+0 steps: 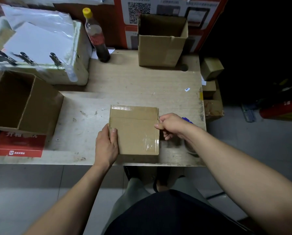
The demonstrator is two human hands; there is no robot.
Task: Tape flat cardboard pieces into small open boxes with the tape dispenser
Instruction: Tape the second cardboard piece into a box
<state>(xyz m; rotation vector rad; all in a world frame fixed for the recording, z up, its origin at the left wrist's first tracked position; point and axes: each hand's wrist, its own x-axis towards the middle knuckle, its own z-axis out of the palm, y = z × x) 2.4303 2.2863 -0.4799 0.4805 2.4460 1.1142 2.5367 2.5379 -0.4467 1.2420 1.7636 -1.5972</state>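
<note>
I see my left hand (106, 145) gripping the box's (135, 131) left edge while my right hand (171, 126), curled around the tape dispenser (186, 119), sits at its right edge, nearer the untaped seam.

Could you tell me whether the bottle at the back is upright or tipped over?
Upright: the bottle stands on its base, yellow cap on top.

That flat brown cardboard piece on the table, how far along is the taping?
Done, apparently: clear tape shines along the far edge and near-right corner of the flat brown cardboard piece; an open brown box stands behind. In hand: the left hand grips its left edge, and the right hand is curled at its right edge, apparently holding a blurred blue-handled tape dispenser. Left: it lies flat, unopened.
</note>
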